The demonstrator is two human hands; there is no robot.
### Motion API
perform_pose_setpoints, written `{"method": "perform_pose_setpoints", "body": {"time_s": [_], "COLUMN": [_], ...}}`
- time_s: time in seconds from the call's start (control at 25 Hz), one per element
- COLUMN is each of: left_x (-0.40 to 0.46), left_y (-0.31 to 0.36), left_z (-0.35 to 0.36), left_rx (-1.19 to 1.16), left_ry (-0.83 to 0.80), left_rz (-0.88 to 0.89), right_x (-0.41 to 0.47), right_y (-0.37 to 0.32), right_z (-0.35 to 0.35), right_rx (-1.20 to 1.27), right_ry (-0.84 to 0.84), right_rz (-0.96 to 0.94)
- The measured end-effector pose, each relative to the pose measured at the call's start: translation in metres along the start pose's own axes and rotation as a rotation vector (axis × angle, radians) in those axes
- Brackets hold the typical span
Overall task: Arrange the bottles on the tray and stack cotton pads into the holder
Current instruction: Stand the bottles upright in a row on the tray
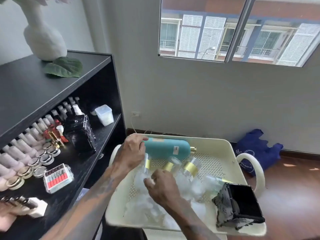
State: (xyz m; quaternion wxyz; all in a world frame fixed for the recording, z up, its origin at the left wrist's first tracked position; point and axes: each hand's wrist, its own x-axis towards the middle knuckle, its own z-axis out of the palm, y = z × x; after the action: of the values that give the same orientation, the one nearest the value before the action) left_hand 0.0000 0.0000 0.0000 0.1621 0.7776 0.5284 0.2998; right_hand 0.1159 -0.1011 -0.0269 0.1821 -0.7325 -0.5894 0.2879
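Observation:
A cream perforated tray [223, 148] sits in front of me. A teal bottle [167, 148] lies on its side at the tray's far edge, and my left hand [130, 154] grips its base end. Clear bottles with gold bands [190, 168] lie across the tray's middle. My right hand [162, 186] is closed around one clear bottle [143, 172] near the left. White cotton pads in clear wrapping [145, 208] fill the tray's near part. A black open holder [240, 207] lies tipped in the near right corner.
A black shelf unit [90, 70] stands to the left, holding rows of small bottles, jars, a black marbled box [79, 134], a clear container [104, 115] and a drill-bit case [58, 177]. A white vase [43, 37] stands on top. A blue bag [256, 149] lies on the floor.

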Motion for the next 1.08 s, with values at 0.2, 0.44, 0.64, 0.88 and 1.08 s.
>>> {"method": "perform_pose_setpoints", "body": {"time_s": [0.2, 0.44, 0.64, 0.88, 1.08], "left_x": [0.083, 0.105, 0.111, 0.105, 0.096], "left_y": [0.008, -0.001, -0.013, 0.0, 0.027], "left_z": [0.001, 0.031, 0.04, 0.048, 0.062], "left_rx": [0.217, 0.381, 0.409, 0.527, 0.612], "left_ry": [-0.389, -0.673, -0.705, -0.764, -0.816], "left_rz": [0.066, 0.04, 0.017, 0.18, 0.134], "right_x": [-0.002, -0.004, 0.002, -0.011, -0.021], "right_y": [-0.018, 0.003, -0.017, -0.01, 0.002], "right_z": [0.048, 0.047, 0.043, 0.025, -0.002], "right_rx": [-0.186, -0.131, -0.111, -0.059, -0.121], "right_ry": [-0.067, -0.031, -0.074, 0.007, 0.101], "right_rz": [0.154, 0.152, 0.216, 0.231, 0.249]}}
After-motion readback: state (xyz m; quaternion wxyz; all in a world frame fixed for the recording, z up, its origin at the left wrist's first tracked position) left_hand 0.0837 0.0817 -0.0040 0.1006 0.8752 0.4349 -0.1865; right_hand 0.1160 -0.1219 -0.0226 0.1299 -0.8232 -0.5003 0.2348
